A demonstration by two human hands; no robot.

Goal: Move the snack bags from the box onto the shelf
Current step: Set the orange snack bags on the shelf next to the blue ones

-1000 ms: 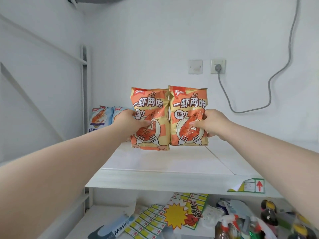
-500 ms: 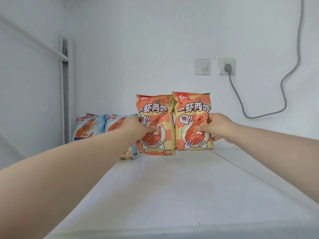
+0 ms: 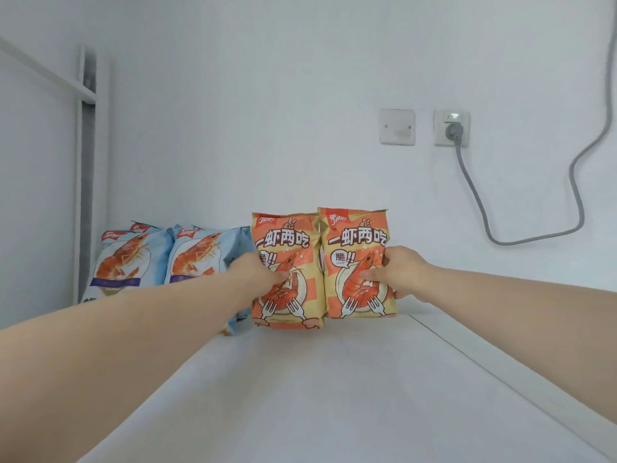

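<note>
Two orange shrimp snack bags stand upright side by side near the back of the white shelf [image 3: 334, 389]. My left hand [image 3: 253, 274] grips the left orange bag [image 3: 287, 242] by its left edge, thumb across the front. My right hand [image 3: 400, 274] grips the right orange bag [image 3: 354, 238] by its right edge. Both bags' bottoms touch or nearly touch the shelf surface. Light blue shrimp snack bags [image 3: 197, 255] stand to the left, against the wall. The box is not in view.
A white wall runs behind the shelf, with a blank wall plate [image 3: 397, 127] and a socket [image 3: 451, 128] whose grey cable [image 3: 574, 182] loops to the right. A white shelf upright [image 3: 87, 162] stands at the left. A seam crosses the shelf on the right.
Both hands have carried the orange bags further back and down onto the shelf, next to the blue bags. The camera has moved closer and higher; the lower shelf is out of view.
</note>
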